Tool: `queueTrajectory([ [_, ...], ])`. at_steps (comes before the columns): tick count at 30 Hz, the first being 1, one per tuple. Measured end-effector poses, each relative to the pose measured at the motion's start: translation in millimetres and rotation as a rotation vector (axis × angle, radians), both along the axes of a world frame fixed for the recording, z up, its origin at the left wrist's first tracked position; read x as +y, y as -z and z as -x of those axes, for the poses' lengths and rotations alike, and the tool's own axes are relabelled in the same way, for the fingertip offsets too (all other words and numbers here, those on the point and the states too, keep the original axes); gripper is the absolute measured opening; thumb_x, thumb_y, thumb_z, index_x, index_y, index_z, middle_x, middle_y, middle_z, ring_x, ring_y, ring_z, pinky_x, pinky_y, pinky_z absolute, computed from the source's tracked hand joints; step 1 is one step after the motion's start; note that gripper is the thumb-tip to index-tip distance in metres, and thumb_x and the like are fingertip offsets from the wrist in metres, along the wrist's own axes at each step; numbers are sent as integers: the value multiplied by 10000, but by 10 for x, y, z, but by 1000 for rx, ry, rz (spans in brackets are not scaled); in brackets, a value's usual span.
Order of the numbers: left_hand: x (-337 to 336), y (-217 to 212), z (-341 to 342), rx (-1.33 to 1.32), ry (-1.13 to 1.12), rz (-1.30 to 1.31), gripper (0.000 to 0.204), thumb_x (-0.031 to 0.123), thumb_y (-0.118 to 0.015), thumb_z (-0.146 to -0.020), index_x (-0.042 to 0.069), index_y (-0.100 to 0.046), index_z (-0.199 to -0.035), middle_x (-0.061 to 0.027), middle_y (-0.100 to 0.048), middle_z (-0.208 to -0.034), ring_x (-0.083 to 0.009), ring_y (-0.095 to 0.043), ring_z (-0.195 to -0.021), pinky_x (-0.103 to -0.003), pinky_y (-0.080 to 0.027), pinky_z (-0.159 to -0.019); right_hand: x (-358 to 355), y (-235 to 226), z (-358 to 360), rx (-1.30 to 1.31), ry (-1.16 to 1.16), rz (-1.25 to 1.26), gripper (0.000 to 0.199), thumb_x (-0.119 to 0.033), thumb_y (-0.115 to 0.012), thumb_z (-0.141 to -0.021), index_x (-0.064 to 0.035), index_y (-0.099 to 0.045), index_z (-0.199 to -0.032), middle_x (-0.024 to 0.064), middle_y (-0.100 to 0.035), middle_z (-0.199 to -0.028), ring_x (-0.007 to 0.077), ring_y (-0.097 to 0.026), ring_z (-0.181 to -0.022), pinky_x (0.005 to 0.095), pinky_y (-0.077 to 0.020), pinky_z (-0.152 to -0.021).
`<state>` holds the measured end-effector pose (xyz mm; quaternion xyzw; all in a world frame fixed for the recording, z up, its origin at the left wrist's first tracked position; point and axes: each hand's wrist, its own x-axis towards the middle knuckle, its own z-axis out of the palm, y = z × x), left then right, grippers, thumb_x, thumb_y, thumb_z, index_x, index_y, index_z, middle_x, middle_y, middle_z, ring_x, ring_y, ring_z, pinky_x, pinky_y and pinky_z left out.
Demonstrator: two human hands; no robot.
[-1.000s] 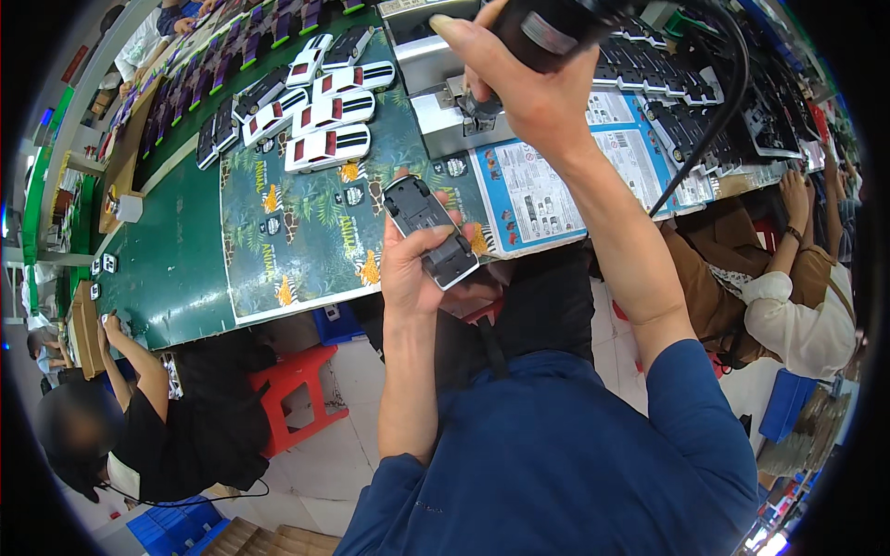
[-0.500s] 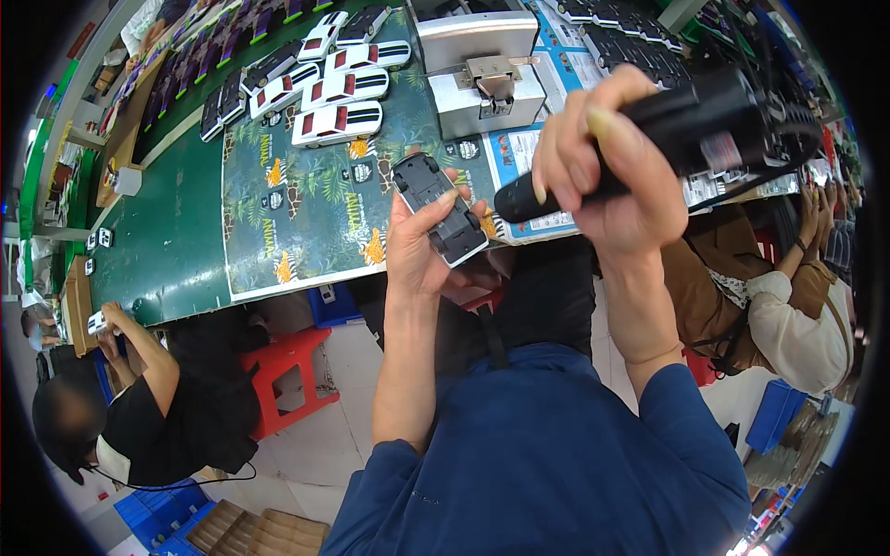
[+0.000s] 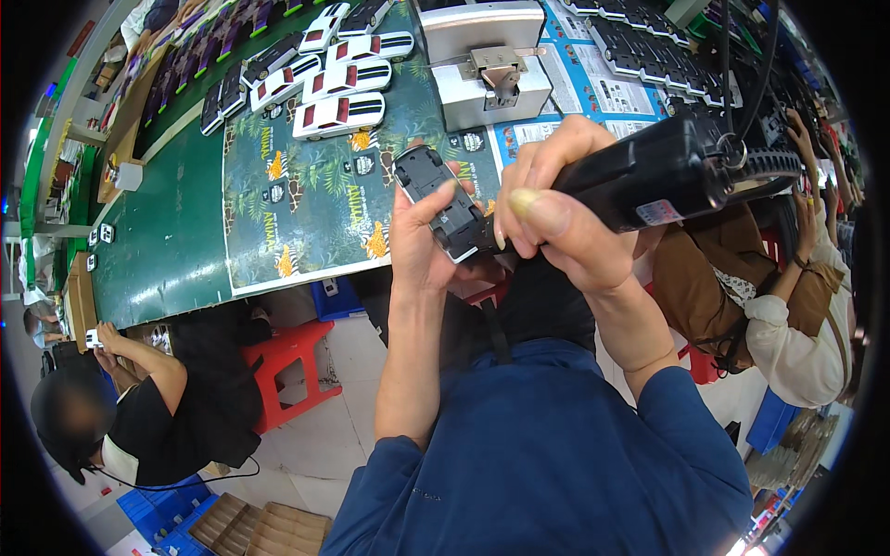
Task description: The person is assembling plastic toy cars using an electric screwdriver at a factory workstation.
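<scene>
Holding the toy car (image 3: 448, 211) underside-up at the centre of the frame, your left hand (image 3: 428, 248) is clamped round its body, while your right hand (image 3: 556, 218) is wrapped tight on the black powered screwdriver (image 3: 663, 171), whose tip meets the car's lower end. Keep the driver square to the chassis and press straight in, I'd judge, bracing with your left thumb. More finished cars (image 3: 338, 114) lie on the printed mat (image 3: 306, 204) at upper left.

blue-white instruction sheets (image 3: 607, 88) | bench, upper right | flat, rectangular
</scene>
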<state>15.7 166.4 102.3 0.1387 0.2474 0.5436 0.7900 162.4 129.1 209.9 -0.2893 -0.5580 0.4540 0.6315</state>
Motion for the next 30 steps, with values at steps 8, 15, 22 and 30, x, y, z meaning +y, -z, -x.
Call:
queueTrajectory([
  [8, 44, -73, -18, -68, 13, 131, 403, 80, -534, -982, 122, -420, -1366, -118, -614, -1060, -237, -645, -897, -413, -587, -781, 111, 53, 131, 68, -109, -111, 251, -20, -729, -798, -29, -481, -829, 81, -569, -657, 138, -527, -554, 273, -444, -544],
  [15, 63, -20, 8, -110, 45, 164, 288, 98, -565, -970, 69, -479, -1243, -114, -617, -1052, -235, -644, -901, -413, -589, -779, 82, 70, 181, 112, -91, -92, 255, -27, -733, -801, -35, -480, -836, 85, -561, -639, 135, -516, -540, 280, -449, -546],
  [22, 52, -53, 8, -108, 60, 132, 331, 122, -567, -973, 58, -481, -1287, -103, -620, -1058, -220, -648, -904, -413, -588, -747, -10, 26, 131, 22, -58, -4, 255, -20, -721, -807, -40, -467, -826, 85, -544, -630, 143, -499, -519, 289, -456, -532],
  [30, 72, -116, 0, -72, 78, 62, 362, 192, -551, -994, 63, -490, -1327, -99, -629, -1032, -214, -662, -876, -396, -584, -724, -68, 42, -15, -80, -24, -41, 244, -97, -725, -812, -32, -498, -873, 69, -533, -640, 148, -506, -524, 301, -470, -533],
])
